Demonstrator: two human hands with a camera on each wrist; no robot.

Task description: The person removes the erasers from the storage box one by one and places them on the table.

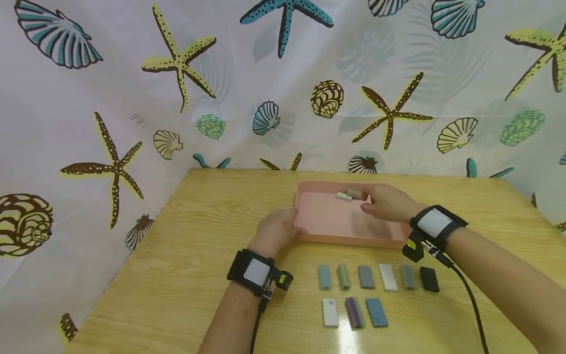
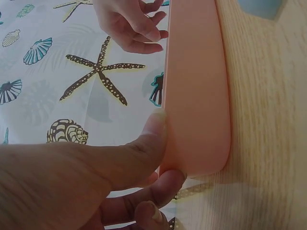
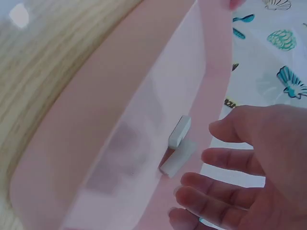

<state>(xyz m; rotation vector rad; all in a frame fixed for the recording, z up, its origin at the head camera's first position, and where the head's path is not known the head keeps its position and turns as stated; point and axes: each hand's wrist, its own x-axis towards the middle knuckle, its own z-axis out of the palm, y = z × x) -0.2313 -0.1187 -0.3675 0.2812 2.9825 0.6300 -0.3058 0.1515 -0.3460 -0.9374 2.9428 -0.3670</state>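
Note:
A shallow pink tray (image 1: 327, 211) lies on the wooden table. At its left side, my left hand (image 1: 277, 228) grips the wall, thumb at the rim and fingers bent around the corner in the left wrist view. Two small blocks are in the tray near its far wall: a white block (image 1: 343, 196) and a beige-grey block (image 1: 354, 193), side by side. Over the right part of the tray is my right hand (image 1: 389, 202), its fingers relaxed and spread beside the two blocks (image 3: 178, 155) in the right wrist view, with nothing held.
In front of the tray, small blocks lie in two rows: a back row with a white block (image 1: 387, 277) and a black block (image 1: 429, 279), and a front row with a purple-grey one (image 1: 355, 312) and a blue one (image 1: 377, 312). A patterned curtain (image 1: 283, 98) hangs behind.

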